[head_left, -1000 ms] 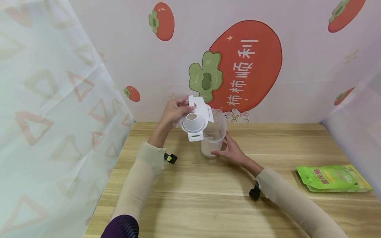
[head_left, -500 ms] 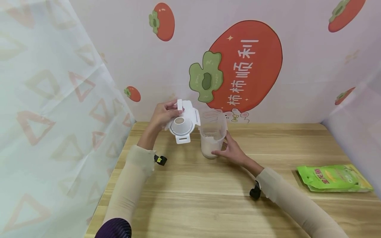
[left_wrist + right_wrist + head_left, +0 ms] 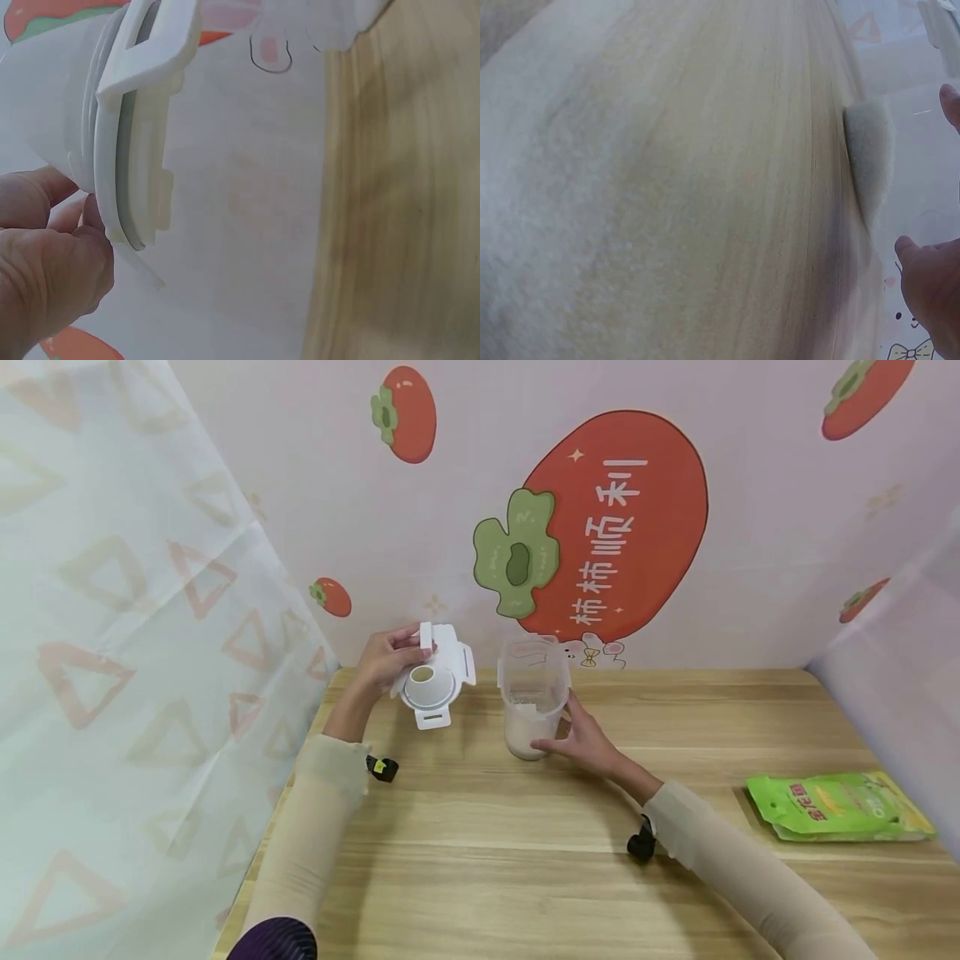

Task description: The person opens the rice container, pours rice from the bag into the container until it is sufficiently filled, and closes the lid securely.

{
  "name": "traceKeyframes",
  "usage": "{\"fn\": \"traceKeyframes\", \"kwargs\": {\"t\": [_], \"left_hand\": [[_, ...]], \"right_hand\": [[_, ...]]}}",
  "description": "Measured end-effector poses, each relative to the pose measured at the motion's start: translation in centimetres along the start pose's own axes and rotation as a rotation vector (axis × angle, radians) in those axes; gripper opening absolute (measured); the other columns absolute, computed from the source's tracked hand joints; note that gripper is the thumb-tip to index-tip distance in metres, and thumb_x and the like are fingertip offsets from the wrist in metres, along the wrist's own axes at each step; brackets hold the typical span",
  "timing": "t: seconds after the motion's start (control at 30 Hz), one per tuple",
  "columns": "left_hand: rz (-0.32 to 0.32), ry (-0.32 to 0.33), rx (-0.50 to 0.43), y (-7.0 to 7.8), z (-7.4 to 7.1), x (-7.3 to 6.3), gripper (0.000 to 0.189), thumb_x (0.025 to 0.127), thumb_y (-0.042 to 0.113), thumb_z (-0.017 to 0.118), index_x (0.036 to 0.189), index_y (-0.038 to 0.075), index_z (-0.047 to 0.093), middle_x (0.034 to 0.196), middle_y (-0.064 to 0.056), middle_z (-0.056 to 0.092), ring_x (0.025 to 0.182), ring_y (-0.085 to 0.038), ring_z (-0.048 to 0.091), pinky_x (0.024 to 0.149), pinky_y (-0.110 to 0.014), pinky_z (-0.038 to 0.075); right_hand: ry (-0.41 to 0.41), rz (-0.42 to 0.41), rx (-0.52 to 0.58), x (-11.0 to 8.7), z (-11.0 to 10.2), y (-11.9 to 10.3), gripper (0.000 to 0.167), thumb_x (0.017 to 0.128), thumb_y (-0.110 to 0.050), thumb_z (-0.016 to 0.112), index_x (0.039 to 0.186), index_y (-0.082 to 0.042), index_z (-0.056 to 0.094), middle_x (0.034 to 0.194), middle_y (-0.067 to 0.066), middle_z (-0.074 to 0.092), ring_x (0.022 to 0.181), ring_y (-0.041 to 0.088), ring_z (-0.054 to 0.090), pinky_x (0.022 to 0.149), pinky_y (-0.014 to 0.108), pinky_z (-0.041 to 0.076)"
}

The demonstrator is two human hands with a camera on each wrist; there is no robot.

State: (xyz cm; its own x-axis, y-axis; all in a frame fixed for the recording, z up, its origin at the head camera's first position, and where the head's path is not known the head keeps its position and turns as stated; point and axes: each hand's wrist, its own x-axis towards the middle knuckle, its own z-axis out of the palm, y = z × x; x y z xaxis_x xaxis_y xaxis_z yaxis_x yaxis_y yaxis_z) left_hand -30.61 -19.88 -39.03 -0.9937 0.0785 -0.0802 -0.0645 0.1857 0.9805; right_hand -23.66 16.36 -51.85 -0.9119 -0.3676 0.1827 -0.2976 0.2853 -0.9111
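A white plastic lid with side flaps and a round spout is pinched in my left hand, raised over the table's back left. In the left wrist view the lid is tilted on edge, with a grey seal round its rim. To the right, a clear plastic container stands upright on the table, its top uncovered. White contents fill its lower part. My right hand grips the container low on its right side, thumb in front; the other fingers are mostly hidden behind it.
A green packaged bag lies at the right of the wooden table. A patterned back wall rises right behind the container, and another wall borders the left edge.
My left hand has carried the lid leftward and slightly down, from overlapping the container to well apart from it. The right hand and the container have stayed in place.
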Motion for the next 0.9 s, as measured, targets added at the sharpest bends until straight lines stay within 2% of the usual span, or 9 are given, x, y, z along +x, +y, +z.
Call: {"fn": "traceKeyframes", "kwargs": {"t": [0.2, 0.4, 0.73, 0.9], "left_hand": [[-0.049, -0.007, -0.019, -1.6, -1.2, 0.3, 0.066, 0.094, 0.002, 0.078, 0.155, 0.004, 0.053, 0.143, -0.026, 0.063, 0.106, -0.014, 0.07, 0.084, -0.016, 0.059], [-0.062, -0.004, -0.048, -3.3, -2.2, 0.3, 0.067, 0.096, -0.003, 0.074, 0.157, 0.002, 0.048, 0.146, -0.03, 0.059, 0.099, -0.008, 0.071, 0.085, -0.016, 0.058], [-0.113, 0.002, 0.0, -5.8, -3.9, 0.5, 0.068, 0.098, -0.003, 0.072, 0.16, 0.001, 0.043, 0.151, -0.029, 0.055, 0.102, -0.006, 0.067, 0.086, -0.014, 0.058], [-0.118, -0.018, 0.026, -6.6, -4.7, 0.4, 0.071, 0.099, -0.006, 0.069, 0.162, 0.0, 0.038, 0.154, -0.031, 0.051, 0.107, -0.007, 0.065, 0.086, -0.013, 0.057]], "right_hand": [[0.005, 0.014, -0.004, 0.0, 0.0, -0.2, 0.118, 0.083, -0.023, 0.094, 0.168, -0.038, 0.014, 0.169, 0.001, 0.035, 0.158, 0.029, 0.03, 0.121, 0.058, 0.037], [-0.001, 0.004, -0.001, -0.1, 0.1, -0.4, 0.116, 0.084, -0.022, 0.093, 0.168, -0.038, 0.014, 0.169, 0.001, 0.033, 0.158, 0.031, 0.03, 0.12, 0.059, 0.037], [-0.001, 0.003, 0.01, -0.1, 0.0, -0.5, 0.118, 0.084, -0.019, 0.093, 0.169, -0.036, 0.013, 0.17, 0.004, 0.033, 0.158, 0.033, 0.03, 0.12, 0.059, 0.037], [-0.002, 0.025, 0.022, -0.1, 0.1, -0.6, 0.118, 0.085, -0.011, 0.091, 0.17, -0.025, 0.011, 0.171, 0.01, 0.031, 0.159, 0.037, 0.027, 0.121, 0.062, 0.034]]}}
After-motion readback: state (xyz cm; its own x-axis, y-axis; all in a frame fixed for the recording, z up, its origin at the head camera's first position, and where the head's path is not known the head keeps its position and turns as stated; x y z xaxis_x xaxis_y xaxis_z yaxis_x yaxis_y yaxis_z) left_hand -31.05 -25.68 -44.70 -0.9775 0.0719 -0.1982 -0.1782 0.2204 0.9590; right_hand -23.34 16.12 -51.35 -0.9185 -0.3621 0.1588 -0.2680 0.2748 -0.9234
